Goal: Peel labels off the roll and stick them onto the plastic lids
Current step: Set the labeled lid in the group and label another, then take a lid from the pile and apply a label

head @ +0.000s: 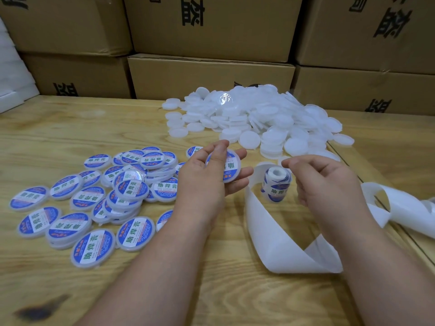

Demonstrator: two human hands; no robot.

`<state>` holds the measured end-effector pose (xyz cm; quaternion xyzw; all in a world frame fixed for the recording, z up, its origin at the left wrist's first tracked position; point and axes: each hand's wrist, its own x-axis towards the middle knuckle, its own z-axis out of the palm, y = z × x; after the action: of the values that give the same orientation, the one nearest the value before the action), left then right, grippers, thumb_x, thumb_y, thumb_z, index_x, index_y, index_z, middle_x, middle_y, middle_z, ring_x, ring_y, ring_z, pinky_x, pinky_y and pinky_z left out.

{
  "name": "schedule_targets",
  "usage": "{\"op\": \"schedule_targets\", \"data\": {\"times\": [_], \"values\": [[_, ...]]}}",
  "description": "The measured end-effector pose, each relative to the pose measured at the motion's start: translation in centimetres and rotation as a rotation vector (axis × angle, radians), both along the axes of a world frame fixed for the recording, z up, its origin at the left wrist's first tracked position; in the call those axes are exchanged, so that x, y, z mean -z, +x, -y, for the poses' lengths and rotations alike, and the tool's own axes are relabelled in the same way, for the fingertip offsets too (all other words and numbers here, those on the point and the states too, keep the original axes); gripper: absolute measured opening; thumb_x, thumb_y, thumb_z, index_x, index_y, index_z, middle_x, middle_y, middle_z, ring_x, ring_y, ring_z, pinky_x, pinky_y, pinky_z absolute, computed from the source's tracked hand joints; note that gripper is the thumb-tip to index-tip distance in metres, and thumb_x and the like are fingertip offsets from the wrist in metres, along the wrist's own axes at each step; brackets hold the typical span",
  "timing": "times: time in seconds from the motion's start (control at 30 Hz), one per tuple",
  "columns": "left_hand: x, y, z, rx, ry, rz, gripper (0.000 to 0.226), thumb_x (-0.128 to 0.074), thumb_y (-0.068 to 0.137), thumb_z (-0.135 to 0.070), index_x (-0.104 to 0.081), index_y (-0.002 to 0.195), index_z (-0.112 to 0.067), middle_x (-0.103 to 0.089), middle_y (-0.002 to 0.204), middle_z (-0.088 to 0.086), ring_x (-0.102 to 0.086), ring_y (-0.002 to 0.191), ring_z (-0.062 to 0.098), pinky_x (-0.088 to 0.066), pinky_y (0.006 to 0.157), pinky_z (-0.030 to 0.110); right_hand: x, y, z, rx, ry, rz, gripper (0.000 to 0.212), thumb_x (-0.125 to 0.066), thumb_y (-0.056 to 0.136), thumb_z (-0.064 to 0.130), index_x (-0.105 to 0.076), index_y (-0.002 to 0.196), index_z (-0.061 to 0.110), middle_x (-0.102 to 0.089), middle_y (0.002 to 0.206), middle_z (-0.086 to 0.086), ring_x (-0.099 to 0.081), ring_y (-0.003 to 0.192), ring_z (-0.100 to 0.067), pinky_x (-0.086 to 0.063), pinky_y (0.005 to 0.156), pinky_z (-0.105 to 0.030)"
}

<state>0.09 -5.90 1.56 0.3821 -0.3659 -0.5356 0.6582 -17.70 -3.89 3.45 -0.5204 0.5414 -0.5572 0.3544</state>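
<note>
Seemingly the label is already on the lid [226, 166] held in the left hand [207, 175], whose fingers curl round its rim with the thumb lying across the blue-and-white face; the sensible thing now, as I judge it, is to rub the thumb from the middle outward so no bubble or lifted edge remains, then drop the piece with the finished ones; the right hand [327, 180] hovers just over the label roll [275, 184], its fingers loosely curled and thumb near forefinger, and I cannot tell whether it pinches anything; the roll stands on the wooden table [70, 128] between the two hands, its spent backing strip [273, 236] looping toward the person and trailing off to the right, where it could snag a wrist or drag the roll over; labelled lids [131, 234] lie heaped at the left, plain white lids [249, 114] are piled beyond the hands, within reach; cardboard boxes [211, 74] wall off the far edge of the table.
</note>
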Motion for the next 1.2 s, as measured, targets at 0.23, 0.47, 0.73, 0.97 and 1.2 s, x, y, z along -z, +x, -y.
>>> {"op": "schedule_targets", "data": {"times": [0.23, 0.47, 0.73, 0.97, 1.2], "values": [[0.2, 1.2, 0.0, -0.264, -0.061, 0.327, 0.028, -0.038, 0.110, -0.034, -0.065, 0.107, -0.027, -0.078, 0.093, -0.007, -0.075, 0.074, 0.016, -0.058, 0.058, 0.028, 0.8, 0.6, -0.5, -0.083, -0.022, -0.282, 0.016, -0.068, 0.093, 0.031, -0.075, 0.080, 0.035, -0.068, 0.074, -0.008, -0.054, 0.054, -0.006, -0.043, 0.051, -0.012], [-0.2, 4.8, 0.4, -0.490, -0.061, 0.807, 0.019, -0.065, 0.095, -0.037, -0.060, 0.112, -0.042, -0.066, 0.079, -0.019, -0.062, 0.076, -0.003, -0.041, 0.059, 0.009, 0.8, 1.5, -1.1, -0.210, 0.043, -0.330, 0.022, -0.071, 0.082, 0.057, -0.074, 0.079, 0.035, -0.070, 0.070, -0.003, -0.061, 0.055, -0.010, -0.047, 0.052, -0.018], [-0.1, 5.1, 0.5, -0.614, 0.010, 1.175, 0.017, -0.061, 0.095, -0.031, -0.074, 0.107, -0.033, -0.066, 0.117, -0.006, -0.047, 0.120, 0.023, -0.040, 0.101, 0.037, 0.6, 1.1, -1.1, -0.346, 0.149, -0.444, 0.012, -0.075, 0.085, 0.027, -0.073, 0.073, 0.027, -0.066, 0.062, 0.012, -0.054, 0.055, 0.001, -0.042, 0.052, -0.012], [-0.4, 0.2, -1.6, -0.150, -0.218, 0.878, 0.022, -0.059, 0.095, -0.023, -0.074, 0.107, -0.033, -0.072, 0.096, -0.026, -0.065, 0.086, -0.008, -0.045, 0.075, 0.006, -0.2, 0.2, -1.2, -0.501, 0.271, -0.493, 0.011, -0.049, 0.066, 0.029, -0.050, 0.059, 0.021, -0.037, 0.050, 0.015, -0.032, 0.043, -0.001, -0.027, 0.039, -0.013], [0.4, -1.5, -2.0, 0.142, -0.055, 0.741, 0.031, -0.053, 0.096, -0.017, -0.065, 0.112, -0.040, -0.076, 0.078, -0.008, -0.070, 0.075, 0.010, -0.050, 0.060, 0.013, 0.3, 0.4, -0.6, -0.397, 0.326, -0.287, 0.053, -0.056, 0.078, 0.070, -0.076, 0.078, 0.021, -0.076, 0.073, -0.002, -0.067, 0.060, -0.014, -0.048, 0.054, -0.026]]}}
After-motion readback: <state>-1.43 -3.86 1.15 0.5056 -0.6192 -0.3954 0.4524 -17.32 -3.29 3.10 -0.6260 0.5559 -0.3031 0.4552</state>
